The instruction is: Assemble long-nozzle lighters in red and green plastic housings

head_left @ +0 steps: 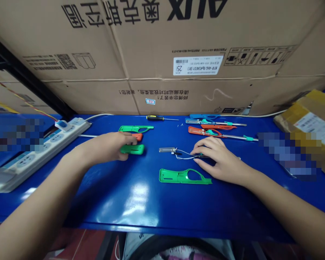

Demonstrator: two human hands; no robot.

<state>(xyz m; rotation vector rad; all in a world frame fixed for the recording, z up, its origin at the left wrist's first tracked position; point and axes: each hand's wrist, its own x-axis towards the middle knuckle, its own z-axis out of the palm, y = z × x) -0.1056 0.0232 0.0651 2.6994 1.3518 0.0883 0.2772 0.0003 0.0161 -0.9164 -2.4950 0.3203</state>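
My left hand [116,144] is closed around a green lighter [135,149], its body poking out past the fingers. An orange lighter [137,136] lies just behind it, partly hidden by the hand. My right hand [218,157] curls over the lighter innards, thumb and fingers at the wires and thin rod. Their clear fuel tank [166,150] and white wires [182,157] stick out leftward. In front lies an open green handle shell [178,176], inner side up. Another green shell half [135,128] rests beyond my left hand.
Opened lighters, blue [199,121] and orange [196,130], lie at the back right. A yellow-black screwdriver [155,118] lies near the large carton [151,65]. A power strip [54,139] runs along the left, and a taped box [311,122] stands on the right of the blue table [119,202].
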